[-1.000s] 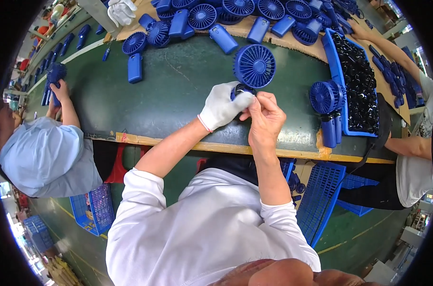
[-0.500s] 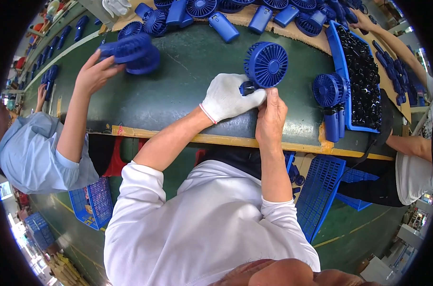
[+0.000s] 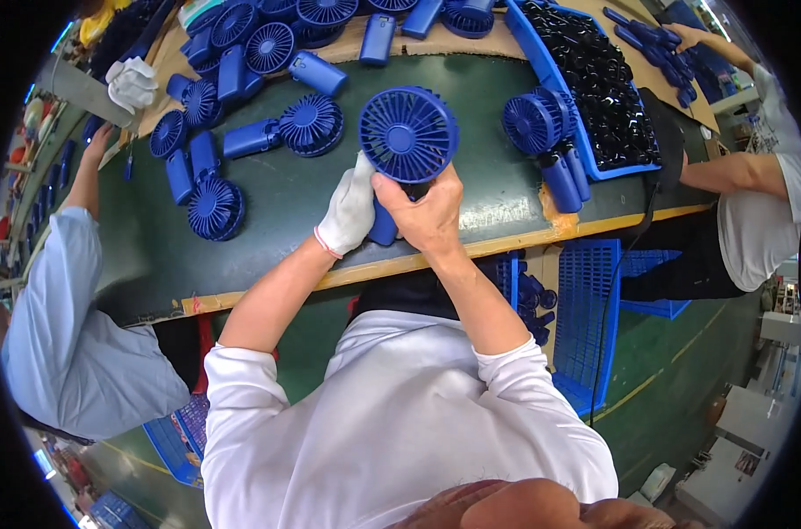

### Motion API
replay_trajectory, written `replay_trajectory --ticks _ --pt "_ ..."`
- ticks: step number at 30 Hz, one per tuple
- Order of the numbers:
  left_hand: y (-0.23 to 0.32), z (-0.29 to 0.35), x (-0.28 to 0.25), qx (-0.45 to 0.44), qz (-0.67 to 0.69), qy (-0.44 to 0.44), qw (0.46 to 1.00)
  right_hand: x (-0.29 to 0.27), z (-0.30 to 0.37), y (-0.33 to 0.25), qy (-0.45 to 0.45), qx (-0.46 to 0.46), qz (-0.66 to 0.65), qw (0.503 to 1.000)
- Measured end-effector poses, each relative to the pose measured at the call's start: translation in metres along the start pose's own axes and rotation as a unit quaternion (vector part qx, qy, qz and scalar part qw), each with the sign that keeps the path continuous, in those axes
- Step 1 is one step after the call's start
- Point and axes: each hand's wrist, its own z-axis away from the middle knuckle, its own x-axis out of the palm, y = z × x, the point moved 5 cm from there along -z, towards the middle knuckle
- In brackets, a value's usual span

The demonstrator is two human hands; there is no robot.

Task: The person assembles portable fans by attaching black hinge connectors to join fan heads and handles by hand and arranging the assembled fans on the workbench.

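Observation:
A blue handheld fan [image 3: 408,134] is held over the near edge of the green-topped bench [image 3: 281,212], its round grille facing up toward me. My left hand [image 3: 349,212], in a white glove, closes around the fan's handle from the left. Bare, my right hand [image 3: 431,212] grips just below the fan head, with the thumb on the front. Part of the handle shows between the two hands; the rest is covered by my fingers. Left of it on the bench lies another blue fan [image 3: 311,125], and two more blue fans [image 3: 533,122] lie to the right.
A blue tray [image 3: 585,159] of small glossy black parts stands at the right. Many blue fans [image 3: 269,48] crowd the back on cardboard. White gloves [image 3: 133,84] rest at the far left. One co-worker's sleeve [image 3: 52,309] is at left, another's arm [image 3: 744,172] at right. Blue crates [image 3: 585,326] stand below.
My view has shifted. The fan's grille now faces me more squarely, and my right hand has moved up around its neck. The left co-worker's hand no longer holds fans; several lie on the bench there.

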Motion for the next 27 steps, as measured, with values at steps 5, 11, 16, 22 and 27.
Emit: replay_trajectory --ticks 5,11,16,22,27 --pt "-0.013 -0.003 0.019 0.149 -0.367 0.016 0.918 -0.034 -0.006 -0.025 0.019 0.039 0.057 0.997" --pt "0.090 -0.004 -0.035 0.194 -0.458 0.172 0.850 -0.093 -0.034 -0.045 -0.038 -0.048 0.415 0.908" --pt "0.058 -0.043 -0.088 0.130 -0.663 0.131 0.725 -0.130 -0.046 -0.021 -0.048 -0.030 0.588 0.807" --pt "0.069 -0.041 -0.074 0.049 -0.610 0.060 0.788 -0.156 -0.051 -0.025 0.031 -0.203 0.499 0.842" --pt "0.058 -0.036 -0.067 0.004 -0.582 0.094 0.808 -0.244 -0.090 -0.020 0.011 -0.111 0.605 0.788"
